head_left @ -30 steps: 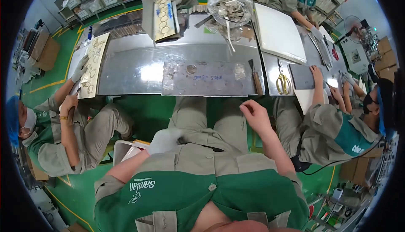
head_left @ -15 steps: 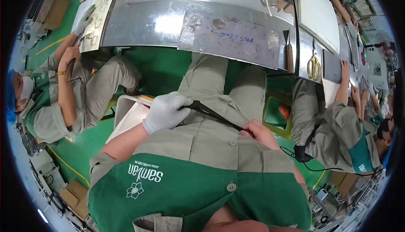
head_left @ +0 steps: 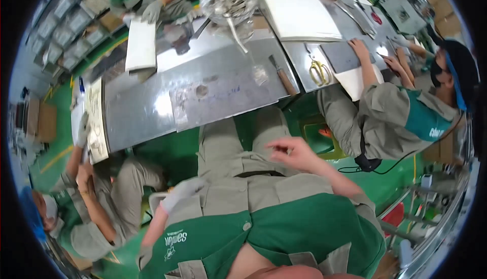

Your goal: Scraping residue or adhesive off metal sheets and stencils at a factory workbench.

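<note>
I sit at a long metal table [head_left: 142, 116] and look down at my lap in grey trousers and a green-and-grey top. My left hand [head_left: 180, 194], in a white glove, rests by my left hip, blurred, with its fingers hard to make out. My right hand [head_left: 291, 153], bare, hovers above my right thigh with fingers loosely apart and nothing visible in it. A dark belt [head_left: 258, 173] runs across my waist between the two hands. On the table in front lies a clear sheet [head_left: 228, 94] with small pieces on it.
A wooden-handled tool [head_left: 284, 76] and yellow scissors [head_left: 319, 71] lie on the table's right part. A white board [head_left: 299, 12], a clear bag of metal parts [head_left: 228, 0] and a white panel [head_left: 141, 48] sit farther back. Co-workers sit close on my right [head_left: 406, 111] and left [head_left: 101, 213].
Both hands have let go of the dark strap at my waist. My right hand rose off my lap and my left hand moved to my hip. The view tilted up toward the table.
</note>
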